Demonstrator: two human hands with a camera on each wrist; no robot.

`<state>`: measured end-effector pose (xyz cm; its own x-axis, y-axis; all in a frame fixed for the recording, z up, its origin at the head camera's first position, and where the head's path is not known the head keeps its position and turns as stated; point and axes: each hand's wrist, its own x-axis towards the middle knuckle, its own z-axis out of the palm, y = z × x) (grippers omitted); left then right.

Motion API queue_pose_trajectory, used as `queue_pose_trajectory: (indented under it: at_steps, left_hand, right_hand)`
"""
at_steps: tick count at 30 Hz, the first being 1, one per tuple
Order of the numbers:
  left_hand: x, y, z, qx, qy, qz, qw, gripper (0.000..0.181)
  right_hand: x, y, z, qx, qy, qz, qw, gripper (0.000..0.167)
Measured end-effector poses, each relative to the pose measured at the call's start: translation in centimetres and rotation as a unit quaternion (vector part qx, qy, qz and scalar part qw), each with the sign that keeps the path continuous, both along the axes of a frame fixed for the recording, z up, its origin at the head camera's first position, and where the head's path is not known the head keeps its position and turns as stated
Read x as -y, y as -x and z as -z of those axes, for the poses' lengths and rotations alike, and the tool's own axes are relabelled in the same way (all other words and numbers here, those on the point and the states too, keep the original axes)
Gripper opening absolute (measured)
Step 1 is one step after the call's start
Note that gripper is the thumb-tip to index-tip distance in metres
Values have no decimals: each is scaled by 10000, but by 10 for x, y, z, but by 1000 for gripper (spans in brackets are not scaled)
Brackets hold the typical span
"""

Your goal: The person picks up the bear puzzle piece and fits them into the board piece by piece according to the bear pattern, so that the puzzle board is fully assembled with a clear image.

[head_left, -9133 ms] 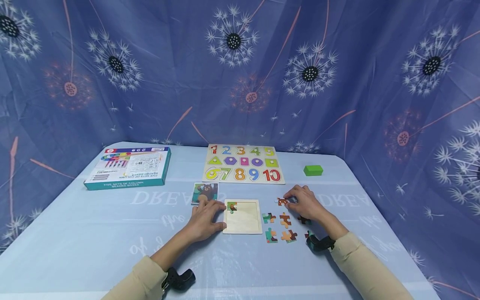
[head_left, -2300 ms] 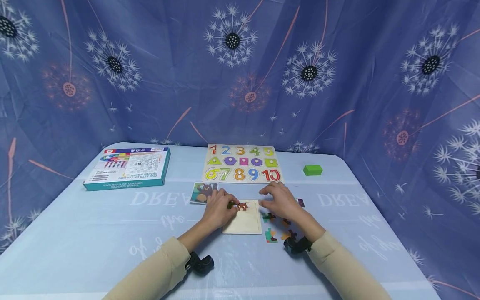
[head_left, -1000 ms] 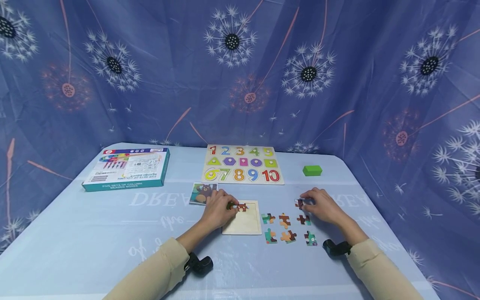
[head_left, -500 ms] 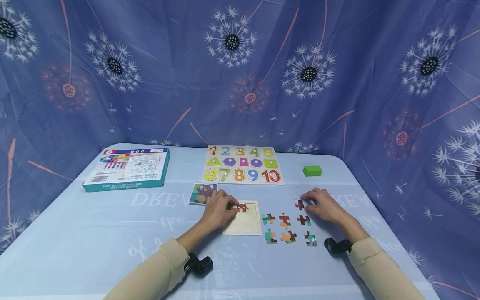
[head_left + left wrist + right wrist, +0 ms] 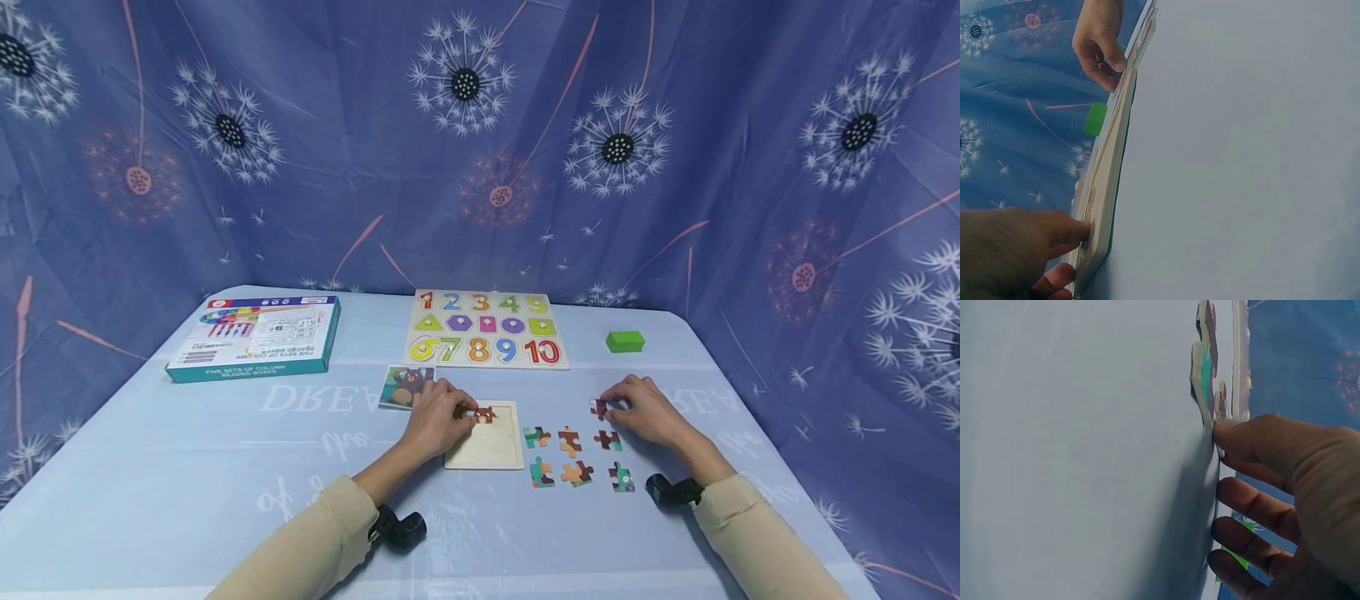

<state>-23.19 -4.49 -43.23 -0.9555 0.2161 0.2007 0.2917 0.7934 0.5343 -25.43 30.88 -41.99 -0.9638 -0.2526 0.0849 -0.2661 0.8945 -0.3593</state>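
Note:
My left hand reaches over the upper left corner of a square wooden puzzle tray. Its thumb and fingertips hold a green corner puzzle piece, mostly covered by the hand. Beside that piece in the tray lies a brown puzzle piece. At the right, the thumb and index finger of my right hand pinch the edge of a dark brown and white puzzle piece on the table. In the right wrist view, the other fingers are spread and bent beside it.
Loose puzzle pieces lie in rows right of the tray. A bear picture card is behind my left hand. Farther back stand a number board, a teal-sided box and a green block.
Earlier, the brown piece went from the table into the tray. My right hand then moved right, from above the tray to the dark piece; over the last second both hands stay nearly still.

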Motion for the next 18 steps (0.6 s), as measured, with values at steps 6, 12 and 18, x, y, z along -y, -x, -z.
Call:
queue_pose_trajectory:
  at_steps: [6,12,18]
  left_hand:
    - [0,0,0,-8,5,21,10000,14]
    - [0,0,-1,2,16,20,10000,14]
    - [0,-1,-1,-3,3,28,10000,14]
  right_hand:
    - [1,-1,0,-176,16,-24,9998,24]
    - [0,-2,1,-250,-5,-99,9996,24]
    - [0,-2,3,-350,-32,-194,9992,25]
